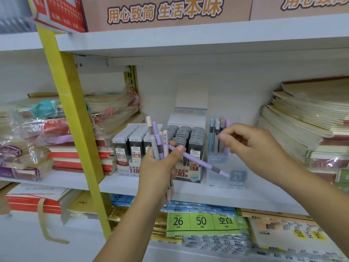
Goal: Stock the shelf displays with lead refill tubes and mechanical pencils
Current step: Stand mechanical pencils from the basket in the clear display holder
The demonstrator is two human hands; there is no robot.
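Mid-frame, the left hand (158,166) clamps a fan of pencils (157,144) as stock for feeding; the right hand (245,146) curls at the holder (214,160) right of centre, whether pinching one I cannot tell.

**Fig. 1.** Single head-worn, wide-angle view. The camera faces a white shop shelf (236,193) almost squarely, is tilted slightly downward, and stands close to it. Reaching in from the lower edge, the left hand (160,167), with its bundle of mechanical pencils (159,142), and the right hand (251,146) sit near frame centre, before the lead refill display boxes (132,146). The upper shelf board (188,38) crosses the top, and a lower tier of stock (202,222) fills the bottom margin. A yellow upright (75,129) slants through the left. Straight edges bow toward the margins.
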